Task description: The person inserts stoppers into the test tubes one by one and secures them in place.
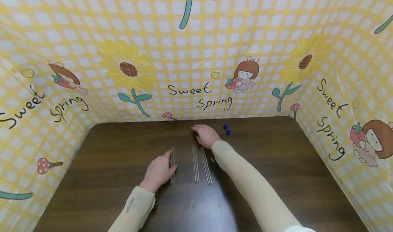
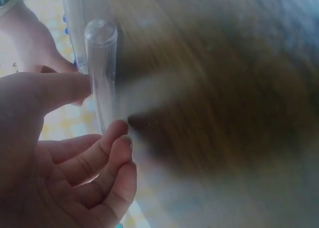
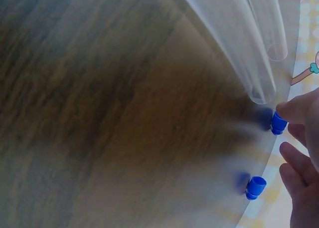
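My left hand [image 1: 158, 170] grips a clear test tube [image 1: 173, 177] lying on the dark wooden table, thumb on one side and fingers on the other. In the left wrist view, the tube's rounded end [image 2: 101, 33] points away past the thumb. Towards the far edge, my right hand [image 1: 207, 135] pinches a small blue cap [image 3: 278, 123] with its fingertips. Two more clear test tubes [image 1: 195, 167] lie side by side between the hands; their open ends [image 3: 262, 94] are close to the pinched cap.
Two other blue caps [image 1: 228, 132] sit right of the right hand, near the table's far edge. A yellow checked cloth [image 1: 190, 54] printed with flowers and figures rises behind and along both sides of the brown table [image 1: 101, 163].
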`<state>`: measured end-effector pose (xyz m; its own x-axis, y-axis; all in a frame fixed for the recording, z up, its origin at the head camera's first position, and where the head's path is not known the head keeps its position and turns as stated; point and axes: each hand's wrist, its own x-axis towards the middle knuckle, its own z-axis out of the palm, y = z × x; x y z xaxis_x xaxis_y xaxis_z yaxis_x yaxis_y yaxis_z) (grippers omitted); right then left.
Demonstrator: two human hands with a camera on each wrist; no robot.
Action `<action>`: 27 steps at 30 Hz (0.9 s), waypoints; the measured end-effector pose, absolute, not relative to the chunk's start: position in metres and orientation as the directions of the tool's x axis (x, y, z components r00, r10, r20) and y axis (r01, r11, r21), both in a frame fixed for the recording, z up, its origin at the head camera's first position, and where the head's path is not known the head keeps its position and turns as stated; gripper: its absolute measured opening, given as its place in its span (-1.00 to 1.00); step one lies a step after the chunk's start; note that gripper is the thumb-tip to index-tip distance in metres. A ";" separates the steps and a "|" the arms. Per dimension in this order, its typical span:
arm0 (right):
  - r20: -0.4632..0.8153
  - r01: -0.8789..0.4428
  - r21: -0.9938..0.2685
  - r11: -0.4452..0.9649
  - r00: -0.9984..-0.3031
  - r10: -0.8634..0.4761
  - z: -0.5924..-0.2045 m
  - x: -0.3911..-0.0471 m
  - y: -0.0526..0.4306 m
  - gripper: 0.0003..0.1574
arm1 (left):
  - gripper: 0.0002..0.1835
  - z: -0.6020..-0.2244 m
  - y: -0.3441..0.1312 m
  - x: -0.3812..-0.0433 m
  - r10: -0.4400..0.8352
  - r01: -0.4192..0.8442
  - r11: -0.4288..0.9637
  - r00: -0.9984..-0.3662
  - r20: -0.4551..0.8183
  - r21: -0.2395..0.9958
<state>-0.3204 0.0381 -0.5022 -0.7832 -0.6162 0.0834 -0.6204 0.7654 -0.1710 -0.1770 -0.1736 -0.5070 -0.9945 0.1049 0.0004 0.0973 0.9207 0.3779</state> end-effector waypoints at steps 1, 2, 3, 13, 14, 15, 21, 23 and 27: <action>0.084 -0.620 -0.168 0.767 -0.784 -0.615 -0.502 -0.320 0.037 -0.45 | -0.27 -0.507 -0.173 -0.177 0.103 0.095 0.921 -0.995 0.000 0.379; 0.086 -0.621 -0.163 0.767 -0.783 -0.616 -0.501 -0.320 0.037 -0.46 | -0.28 -0.507 -0.173 -0.177 0.101 0.093 0.921 -0.995 -0.001 0.379; 0.088 -0.620 -0.159 0.768 -0.784 -0.615 -0.501 -0.320 0.036 -0.47 | -0.28 -0.507 -0.173 -0.177 0.098 0.090 0.920 -0.995 -0.001 0.381; 0.112 -0.604 -0.147 0.783 -0.797 -0.593 -0.502 -0.319 0.035 -0.57 | -0.39 -0.505 -0.172 -0.174 0.055 0.043 0.908 -0.998 -0.017 0.417; 0.110 -0.601 -0.147 0.785 -0.799 -0.591 -0.502 -0.319 0.035 -0.58 | -0.40 -0.505 -0.172 -0.174 0.051 0.037 0.907 -0.998 -0.023 0.419; 0.106 -0.597 -0.149 0.788 -0.802 -0.588 -0.503 -0.320 0.036 -0.58 | -0.41 -0.505 -0.171 -0.174 0.047 0.031 0.907 -0.999 -0.027 0.419; 0.123 -0.583 -0.147 0.799 -0.813 -0.570 -0.508 -0.323 0.038 -0.61 | -0.43 -0.504 -0.171 -0.173 0.026 0.004 0.908 -0.999 -0.047 0.420; 0.133 -0.582 -0.148 0.800 -0.813 -0.567 -0.509 -0.323 0.038 -0.63 | -0.44 -0.504 -0.172 -0.173 0.027 0.007 0.908 -0.999 -0.041 0.419; 0.135 -0.578 -0.146 0.803 -0.815 -0.563 -0.508 -0.323 0.039 -0.66 | -0.44 -0.505 -0.172 -0.174 0.033 0.019 0.907 -0.999 -0.025 0.421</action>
<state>-0.3226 0.0388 -0.5079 -0.8154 -0.5628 0.1354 -0.5783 0.8026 -0.1463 -0.1736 -0.1719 -0.5048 -0.9991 0.0325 -0.0255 0.0187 0.9067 0.4213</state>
